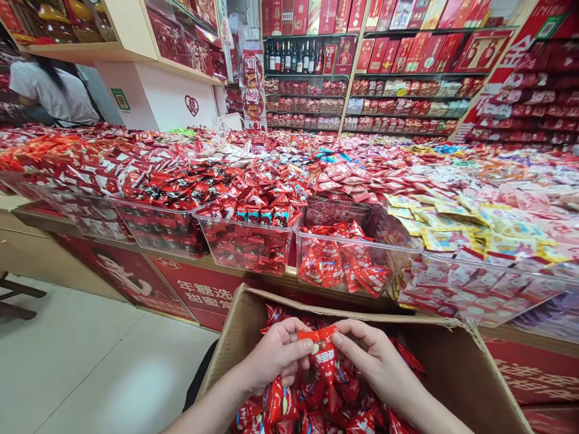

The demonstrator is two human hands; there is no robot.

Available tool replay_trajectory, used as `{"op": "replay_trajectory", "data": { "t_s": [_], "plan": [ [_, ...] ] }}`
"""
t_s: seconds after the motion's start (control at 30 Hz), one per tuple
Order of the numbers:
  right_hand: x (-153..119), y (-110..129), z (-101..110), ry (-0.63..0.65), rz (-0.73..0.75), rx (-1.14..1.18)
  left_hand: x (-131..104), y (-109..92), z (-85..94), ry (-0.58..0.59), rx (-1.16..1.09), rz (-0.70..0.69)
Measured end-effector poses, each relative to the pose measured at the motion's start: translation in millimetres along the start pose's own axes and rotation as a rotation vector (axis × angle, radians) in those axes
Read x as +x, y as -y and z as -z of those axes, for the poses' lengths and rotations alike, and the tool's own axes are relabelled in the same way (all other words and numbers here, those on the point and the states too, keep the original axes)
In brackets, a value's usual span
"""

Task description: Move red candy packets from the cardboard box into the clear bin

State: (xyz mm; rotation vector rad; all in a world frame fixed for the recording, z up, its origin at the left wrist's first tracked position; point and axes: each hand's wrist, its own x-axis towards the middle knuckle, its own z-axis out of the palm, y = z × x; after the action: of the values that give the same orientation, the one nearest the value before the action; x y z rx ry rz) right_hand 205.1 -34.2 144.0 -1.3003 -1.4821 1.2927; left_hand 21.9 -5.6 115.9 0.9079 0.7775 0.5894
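Observation:
Between my two hands is a red candy packet [326, 355] with white lettering, stretched by its top corners. The thumb and fingers of my left hand [283, 349] pinch its left corner. At the right corner, my right hand [368, 349] pinches it the same way. Both hands are over an open cardboard box [461, 361] that holds many similar red packets [280, 401]. Just beyond the box, a clear plastic bin [312, 265] is partly filled with red packets of a like kind.
More clear bins run along the counter, one heaped with red packets [253, 241], another with yellow and pink packets [461, 241]. Shelves with bottles [294, 57] and red gift boxes [420, 51] stand behind. A person in a white top [52, 90] is at the far left.

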Motion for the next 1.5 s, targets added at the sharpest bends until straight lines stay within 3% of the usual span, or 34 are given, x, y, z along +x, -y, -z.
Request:
{"op": "replay_trajectory", "data": {
  "t_s": [0.1,0.23,0.37,0.43,0.53,0.63,0.67,0.73,0.83,0.97,1.13,1.27,1.5],
  "plan": [
    [-1.9,-2.2,-8.2,-0.008,-0.04,0.157,1.7,2.7,-3.0,-0.052,-0.067,-0.078],
    [-5.7,-5.4,-25.1,0.071,0.004,0.35,1.7,5.8,-6.4,-0.068,-0.163,-0.114],
    [-9.0,2.6,-25.0,0.029,0.079,0.197,-0.8,8.6,-5.6,-0.024,-0.244,-0.093],
    [-10.9,20.3,-12.2,0.021,0.139,-0.001,-1.6,9.2,-3.5,-0.01,-0.255,-0.088],
    [-8.3,67.2,21.9,-0.038,0.317,-0.239,-0.9,9.7,0.6,-0.022,-0.263,-0.084],
    [11.2,121.2,64.0,-0.274,0.601,-0.5,1.4,12.3,3.5,-0.06,-0.249,-0.08],
    [22.0,136.0,77.2,-0.357,0.622,-0.604,2.2,13.8,4.0,-0.069,-0.237,-0.075],
    [47.6,156.4,99.4,-0.355,0.497,-0.765,3.7,17.2,4.5,-0.081,-0.207,-0.06],
    [85.8,163.4,117.6,-0.119,0.174,-0.908,5.4,21.4,5.5,-0.093,-0.165,-0.045],
    [114.0,149.2,117.3,0.132,-0.003,-0.905,7.4,24.0,9.1,-0.105,-0.131,-0.031],
    [117.2,139.2,109.7,0.411,-0.185,-0.768,9.3,26.5,12.5,-0.103,-0.118,-0.004],
    [117.1,135.3,109.2,0.479,-0.248,-0.661,10.0,29.9,12.4,-0.092,-0.117,0.012],
    [119.7,122.0,100.9,0.455,-0.314,-0.519,11.5,34.4,14.5,-0.076,-0.107,0.009]
  ]
}}
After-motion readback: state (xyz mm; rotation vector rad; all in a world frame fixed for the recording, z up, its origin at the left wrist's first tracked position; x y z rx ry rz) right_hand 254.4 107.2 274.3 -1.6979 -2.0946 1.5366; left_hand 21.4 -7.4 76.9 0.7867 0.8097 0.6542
